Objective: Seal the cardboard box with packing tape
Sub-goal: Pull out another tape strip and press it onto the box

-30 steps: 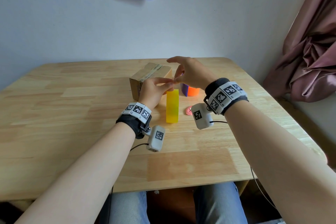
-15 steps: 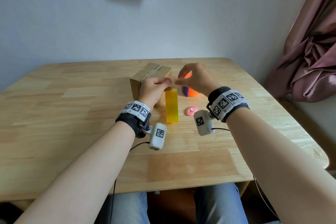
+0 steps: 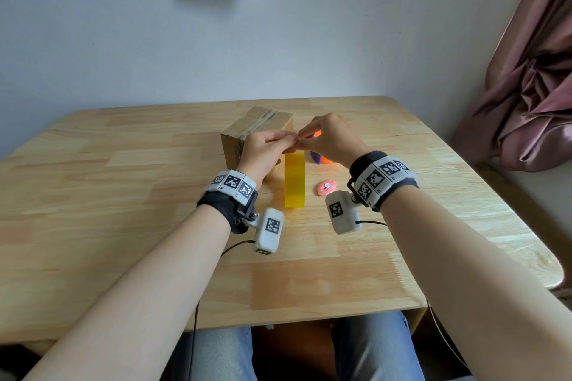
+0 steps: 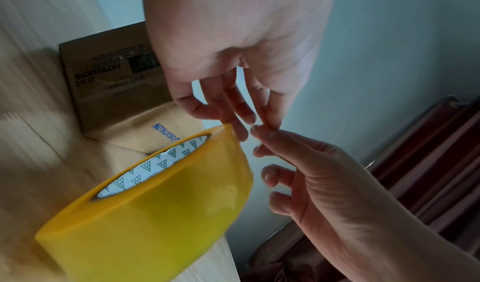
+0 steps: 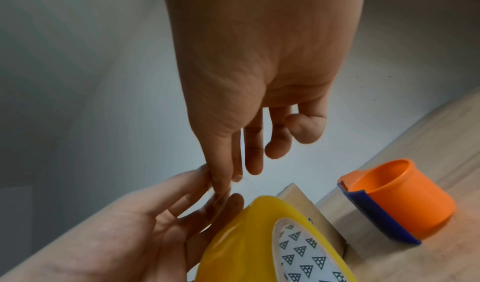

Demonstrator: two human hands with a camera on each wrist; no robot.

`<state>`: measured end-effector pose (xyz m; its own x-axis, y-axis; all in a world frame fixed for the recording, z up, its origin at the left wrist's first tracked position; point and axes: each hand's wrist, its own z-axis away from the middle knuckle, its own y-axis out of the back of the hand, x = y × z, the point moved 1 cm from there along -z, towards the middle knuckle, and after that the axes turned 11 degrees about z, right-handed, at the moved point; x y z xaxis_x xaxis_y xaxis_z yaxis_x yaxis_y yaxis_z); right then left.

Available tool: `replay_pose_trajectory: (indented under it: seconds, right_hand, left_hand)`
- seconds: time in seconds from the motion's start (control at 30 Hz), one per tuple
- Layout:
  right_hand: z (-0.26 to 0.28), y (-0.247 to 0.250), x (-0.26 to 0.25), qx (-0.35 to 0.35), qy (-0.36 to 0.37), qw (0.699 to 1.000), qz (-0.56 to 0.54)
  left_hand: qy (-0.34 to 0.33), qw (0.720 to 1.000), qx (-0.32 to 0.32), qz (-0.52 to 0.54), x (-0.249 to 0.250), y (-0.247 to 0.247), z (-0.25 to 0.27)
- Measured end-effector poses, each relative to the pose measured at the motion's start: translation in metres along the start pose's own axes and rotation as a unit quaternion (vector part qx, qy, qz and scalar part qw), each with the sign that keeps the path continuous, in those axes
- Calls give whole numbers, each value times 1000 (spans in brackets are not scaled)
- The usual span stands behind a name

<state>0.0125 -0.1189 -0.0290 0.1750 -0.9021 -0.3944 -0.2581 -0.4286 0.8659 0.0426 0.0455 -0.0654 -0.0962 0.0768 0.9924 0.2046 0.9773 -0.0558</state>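
Note:
A yellow roll of packing tape [image 3: 294, 182] stands on edge on the wooden table [image 3: 123, 195], just in front of the brown cardboard box [image 3: 263, 120]. Old tape runs along the box's top seam. Both hands meet right above the roll. My left hand [image 3: 289, 141] pinches thumb to fingers at the roll's top edge [image 4: 228, 128]. My right hand [image 3: 305, 138] pinches against the left fingertips. In the right wrist view a thin clear film seems to lie between the fingers [image 5: 221, 184]. The roll [image 5: 246, 245] keeps standing by itself.
An orange and blue tape dispenser [image 3: 322, 159] lies right of the box, behind my right hand. A small pink object [image 3: 326, 187] lies beside the roll. A pink curtain [image 3: 532, 102] hangs at the right. The table's near half is bare wood.
My right hand has come down and leftward from above the box's corner, closing its fingers onto the left fingertips. The left hand has stayed at the roll's top.

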Motion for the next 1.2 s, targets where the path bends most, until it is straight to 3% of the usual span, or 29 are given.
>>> replay_pose_trajectory:
  seconds: [0.37, 0.5, 0.7, 0.97, 1.1, 1.2]
  right_hand:
    - [1, -5, 1, 12, -25, 998, -48]
    - [5, -5, -5, -29, -18, 998, -49]
    - [5, -7, -10, -19, -16, 998, -59]
    - [4, -1, -10, -5, -44, 996, -76]
    - [4, -2, -12, -4, -61, 994, -85]
    - [6, -3, -11, -11, -65, 991, -114]
  left_hand:
    - [-29, 999, 24, -7, -7, 9, -3]
    - [-25, 1000, 1, -14, -2, 8, -3]
    - [-27, 999, -22, -3, 8, 6, -1]
    - [15, 996, 33, 76, 8, 12, 1]
    - [23, 998, 44, 48, 4, 14, 1]
    - [85, 993, 60, 50, -5, 14, 1]
